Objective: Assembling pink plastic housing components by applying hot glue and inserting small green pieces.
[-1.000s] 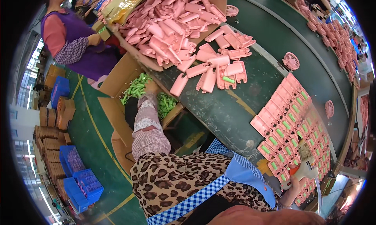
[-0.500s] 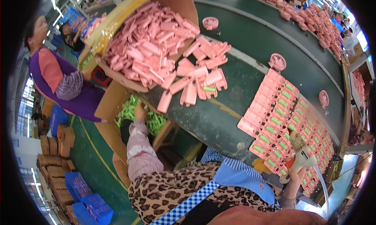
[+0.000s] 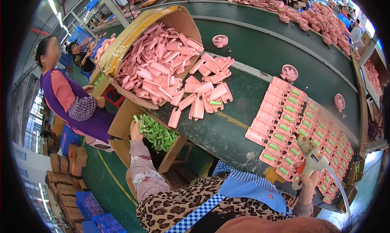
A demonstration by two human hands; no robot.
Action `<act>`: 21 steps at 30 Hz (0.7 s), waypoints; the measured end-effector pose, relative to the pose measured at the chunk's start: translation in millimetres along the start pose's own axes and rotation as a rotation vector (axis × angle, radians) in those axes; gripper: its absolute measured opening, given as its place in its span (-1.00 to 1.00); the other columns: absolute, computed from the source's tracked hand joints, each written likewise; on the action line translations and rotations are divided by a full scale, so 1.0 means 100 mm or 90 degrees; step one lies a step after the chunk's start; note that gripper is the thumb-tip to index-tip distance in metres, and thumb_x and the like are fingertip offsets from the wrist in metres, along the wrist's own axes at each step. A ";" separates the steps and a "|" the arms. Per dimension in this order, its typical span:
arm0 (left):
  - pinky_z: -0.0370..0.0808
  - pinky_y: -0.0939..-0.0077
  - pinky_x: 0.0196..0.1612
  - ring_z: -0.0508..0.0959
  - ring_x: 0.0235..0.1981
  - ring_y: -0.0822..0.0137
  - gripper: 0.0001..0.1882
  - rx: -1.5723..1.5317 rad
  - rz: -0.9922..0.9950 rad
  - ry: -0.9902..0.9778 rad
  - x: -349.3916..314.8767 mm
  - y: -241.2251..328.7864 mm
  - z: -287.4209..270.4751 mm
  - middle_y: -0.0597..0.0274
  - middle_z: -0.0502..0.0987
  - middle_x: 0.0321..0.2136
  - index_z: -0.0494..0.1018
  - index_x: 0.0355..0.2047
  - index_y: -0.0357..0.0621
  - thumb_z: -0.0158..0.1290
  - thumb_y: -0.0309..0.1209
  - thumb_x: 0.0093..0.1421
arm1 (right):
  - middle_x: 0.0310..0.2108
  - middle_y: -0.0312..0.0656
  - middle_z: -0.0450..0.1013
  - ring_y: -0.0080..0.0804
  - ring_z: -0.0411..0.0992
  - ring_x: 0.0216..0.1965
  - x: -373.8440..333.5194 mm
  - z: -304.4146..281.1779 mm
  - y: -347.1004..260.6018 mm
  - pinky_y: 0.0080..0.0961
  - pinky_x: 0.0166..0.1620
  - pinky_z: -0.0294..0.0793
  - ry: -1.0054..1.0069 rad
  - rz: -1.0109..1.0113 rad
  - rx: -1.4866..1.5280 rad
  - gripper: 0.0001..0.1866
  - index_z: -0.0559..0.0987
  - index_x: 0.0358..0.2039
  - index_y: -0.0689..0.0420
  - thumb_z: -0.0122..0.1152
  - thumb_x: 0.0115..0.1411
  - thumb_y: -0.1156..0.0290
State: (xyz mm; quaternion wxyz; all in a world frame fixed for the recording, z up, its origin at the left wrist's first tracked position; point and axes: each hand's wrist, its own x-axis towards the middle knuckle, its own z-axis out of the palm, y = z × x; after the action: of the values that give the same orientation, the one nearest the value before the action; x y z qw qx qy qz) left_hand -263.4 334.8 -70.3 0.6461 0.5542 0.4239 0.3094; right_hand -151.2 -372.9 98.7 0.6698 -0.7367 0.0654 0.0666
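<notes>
Scuffed green table (image 3: 221, 137), pink casings (image 3: 298, 121) in rows, green floor (image 3: 95, 176)

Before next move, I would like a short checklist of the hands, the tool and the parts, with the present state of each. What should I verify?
1. Right hand holds the white gun-shaped tool: ok.
2. Left hand is at the green pieces in their carton: ok.
3. Left hand has a firm grip on a green piece: cannot tell; one shows at its fingertips.
4. Every laid-out pink shell carries a green piece: not ok; the leftmost row has none.
5. Loose pink shells are arranged in rows: not ok; they lie jumbled.
6. Tool's tip is clear of the shells: cannot tell.
</notes>
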 end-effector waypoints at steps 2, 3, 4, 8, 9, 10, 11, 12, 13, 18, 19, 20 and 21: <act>0.40 0.53 -0.59 0.48 -0.57 0.45 -0.95 -0.009 -0.012 -0.014 -0.17 0.13 0.17 0.33 0.45 -0.51 0.40 -0.33 -0.07 0.03 -0.44 0.20 | -0.19 -0.11 0.47 -0.45 0.38 -0.21 -0.03 0.01 0.00 -0.55 -0.13 0.34 0.017 0.000 0.010 -0.51 0.33 -0.03 0.28 0.06 -0.06 0.51; 0.40 0.53 -0.62 0.48 -0.58 0.44 -0.95 -0.013 -0.015 -0.018 -0.23 0.20 0.19 0.31 0.46 -0.51 0.39 -0.33 -0.07 0.03 -0.44 0.20 | -0.18 -0.10 0.48 -0.48 0.38 -0.24 -0.03 0.03 -0.02 -0.58 -0.18 0.35 0.021 0.001 0.016 -0.51 0.34 -0.04 0.28 0.05 -0.07 0.53; 0.40 0.52 -0.63 0.49 -0.59 0.42 -0.94 -0.025 -0.014 -0.020 -0.26 0.24 0.18 0.30 0.46 -0.52 0.38 -0.32 -0.07 0.02 -0.44 0.20 | -0.19 -0.10 0.48 -0.48 0.38 -0.24 -0.03 0.02 -0.02 -0.58 -0.18 0.35 0.016 0.007 0.014 -0.50 0.33 -0.03 0.27 0.06 -0.06 0.54; 0.42 0.52 -0.65 0.50 -0.60 0.36 -0.89 -0.090 -0.011 -0.047 -0.31 0.36 0.07 0.23 0.47 -0.53 0.34 -0.26 -0.07 0.00 -0.44 0.21 | -0.20 -0.12 0.48 -0.48 0.37 -0.25 -0.02 -0.01 0.01 -0.58 -0.19 0.35 0.006 0.025 0.011 -0.49 0.32 -0.01 0.25 0.06 -0.06 0.54; 0.43 0.51 -0.64 0.51 -0.59 0.35 -0.88 -0.111 -0.011 -0.059 -0.31 0.39 0.04 0.22 0.47 -0.53 0.33 -0.25 -0.07 0.00 -0.43 0.21 | -0.20 -0.12 0.48 -0.49 0.38 -0.26 -0.02 -0.02 0.02 -0.58 -0.19 0.35 0.007 0.028 0.012 -0.49 0.32 -0.01 0.25 0.06 -0.06 0.54; 0.43 0.52 -0.63 0.51 -0.57 0.34 -0.85 -0.097 0.000 -0.049 -0.36 0.48 0.10 0.20 0.47 -0.52 0.31 -0.22 -0.08 0.00 -0.43 0.20 | -0.20 -0.13 0.48 -0.50 0.38 -0.26 -0.01 -0.02 0.03 -0.59 -0.20 0.35 0.007 0.030 0.012 -0.48 0.31 0.00 0.25 0.06 -0.06 0.54; 0.43 0.51 -0.63 0.51 -0.57 0.34 -0.85 -0.115 0.010 -0.067 -0.37 0.56 0.13 0.20 0.47 -0.51 0.32 -0.22 -0.07 0.00 -0.42 0.20 | -0.21 -0.14 0.48 -0.50 0.38 -0.27 -0.01 -0.04 0.02 -0.60 -0.21 0.36 0.007 0.032 0.012 -0.47 0.31 0.01 0.25 0.06 -0.07 0.54; 0.43 0.51 -0.63 0.51 -0.56 0.34 -0.84 -0.132 0.021 -0.086 -0.36 0.64 0.15 0.20 0.47 -0.51 0.32 -0.21 -0.07 0.00 -0.42 0.20 | -0.21 -0.15 0.48 -0.51 0.38 -0.27 0.00 -0.05 0.00 -0.61 -0.23 0.36 0.007 0.035 0.012 -0.46 0.31 0.02 0.25 0.06 -0.07 0.54; 0.44 0.50 -0.63 0.52 -0.56 0.34 -0.84 -0.147 0.026 -0.106 -0.38 0.71 0.18 0.20 0.47 -0.50 0.32 -0.21 -0.07 0.00 -0.41 0.20 | -0.21 -0.15 0.48 -0.52 0.38 -0.28 0.00 -0.06 0.00 -0.62 -0.24 0.35 0.003 0.036 0.019 -0.45 0.32 0.02 0.25 0.06 -0.07 0.55; 0.46 0.64 -0.54 0.53 -0.45 0.42 -0.75 -0.097 0.069 -0.194 -0.60 1.14 0.41 0.22 0.48 -0.39 0.31 -0.13 -0.11 0.03 -0.38 0.20 | -0.22 -0.12 0.49 -0.46 0.42 -0.26 0.07 -0.04 -0.04 -0.59 -0.23 0.39 -0.020 0.042 0.014 -0.50 0.42 -0.06 0.32 0.04 -0.11 0.59; 0.46 0.65 -0.53 0.53 -0.44 0.42 -0.73 -0.077 0.088 -0.192 -0.81 1.30 0.62 0.21 0.49 -0.38 0.31 -0.11 -0.11 0.03 -0.36 0.20 | -0.22 -0.11 0.49 -0.43 0.43 -0.25 0.06 0.01 -0.06 -0.57 -0.21 0.41 -0.005 0.035 0.040 -0.50 0.42 -0.06 0.33 0.04 -0.12 0.60; 0.47 0.66 -0.51 0.55 -0.44 0.41 -0.70 -0.090 0.103 -0.200 -1.07 1.46 0.88 0.18 0.50 -0.38 0.30 -0.08 -0.15 0.02 -0.36 0.20 | -0.22 -0.11 0.49 -0.42 0.44 -0.25 0.06 0.01 -0.07 -0.55 -0.20 0.41 -0.009 0.040 0.036 -0.50 0.42 -0.05 0.33 0.04 -0.12 0.61; 0.48 0.66 -0.51 0.55 -0.43 0.40 -0.68 -0.076 0.105 -0.217 -1.21 1.55 1.07 0.17 0.51 -0.36 0.30 -0.06 -0.16 0.02 -0.37 0.20 | -0.22 -0.10 0.49 -0.41 0.44 -0.24 0.06 -0.01 -0.09 -0.54 -0.19 0.41 -0.017 0.043 0.034 -0.49 0.41 -0.05 0.34 0.04 -0.12 0.61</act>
State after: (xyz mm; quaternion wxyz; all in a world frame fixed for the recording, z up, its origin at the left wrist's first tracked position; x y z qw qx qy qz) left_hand -211.1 211.3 109.1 0.7128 0.5920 0.2427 0.2873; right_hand -143.5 -372.9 106.1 0.6876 -0.7147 0.0832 0.0975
